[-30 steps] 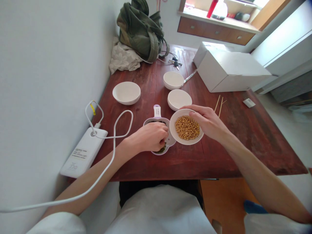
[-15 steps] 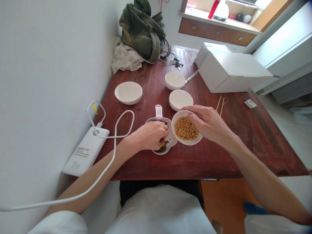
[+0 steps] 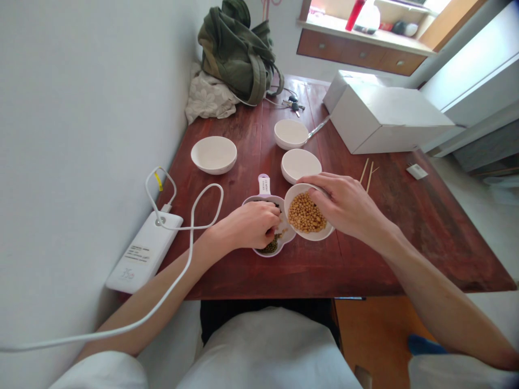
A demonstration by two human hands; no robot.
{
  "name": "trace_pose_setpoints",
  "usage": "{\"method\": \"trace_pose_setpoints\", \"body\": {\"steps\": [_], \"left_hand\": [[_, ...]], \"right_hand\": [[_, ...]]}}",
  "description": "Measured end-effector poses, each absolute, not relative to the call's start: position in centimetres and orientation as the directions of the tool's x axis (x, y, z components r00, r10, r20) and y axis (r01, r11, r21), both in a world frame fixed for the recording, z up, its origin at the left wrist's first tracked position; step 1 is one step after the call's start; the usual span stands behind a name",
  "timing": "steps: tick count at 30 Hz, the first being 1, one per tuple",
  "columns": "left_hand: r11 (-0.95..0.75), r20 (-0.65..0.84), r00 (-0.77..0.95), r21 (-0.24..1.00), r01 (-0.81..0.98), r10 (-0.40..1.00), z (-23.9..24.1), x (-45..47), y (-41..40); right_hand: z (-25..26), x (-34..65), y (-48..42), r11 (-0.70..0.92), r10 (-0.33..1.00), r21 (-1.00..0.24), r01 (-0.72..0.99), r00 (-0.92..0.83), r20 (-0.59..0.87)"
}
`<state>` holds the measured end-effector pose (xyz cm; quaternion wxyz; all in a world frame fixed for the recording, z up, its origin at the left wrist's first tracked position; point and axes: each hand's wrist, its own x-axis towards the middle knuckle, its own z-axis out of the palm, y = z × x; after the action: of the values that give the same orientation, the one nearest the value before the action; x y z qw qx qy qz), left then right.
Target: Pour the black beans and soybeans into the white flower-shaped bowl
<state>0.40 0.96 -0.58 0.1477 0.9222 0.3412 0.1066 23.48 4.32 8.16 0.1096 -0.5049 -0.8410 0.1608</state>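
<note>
Right hand (image 3: 336, 198) grips white bowl (image 3: 299, 189) of soybeans (image 3: 307, 213), tipped left, lip just at right lobe of lobed tray (image 3: 289, 235). Tray handle (image 3: 264, 186) points away from body. Left hand (image 3: 260, 225) curled over tray; fingertips hidden, grip can't be told. Second bowl (image 3: 301, 163) close behind; white cable (image 3: 190, 237) crosses left forearm.

White bowl (image 3: 318, 236) of yellow beans (image 3: 307, 213) tipped toward a scalloped dish (image 3: 289, 236)
The round bowl leans left, its beans banked toward that side. The pale, lilac-rimmed dish lies flat, handle (image 3: 264, 187) pointing away; a few yellow beans sit in it near green beans (image 3: 270, 247).
</note>
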Motion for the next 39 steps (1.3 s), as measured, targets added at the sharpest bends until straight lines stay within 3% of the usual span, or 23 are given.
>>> {"method": "trace_pose_setpoints", "body": {"steps": [39], "left_hand": [[-0.728,0.098,0.753,0.359,0.584,0.651,-0.51,0.41,1.16]], "right_hand": [[8.97,22.85,3.64,0.509,0.854,-0.288,0.811,-0.518,0.051]]}}
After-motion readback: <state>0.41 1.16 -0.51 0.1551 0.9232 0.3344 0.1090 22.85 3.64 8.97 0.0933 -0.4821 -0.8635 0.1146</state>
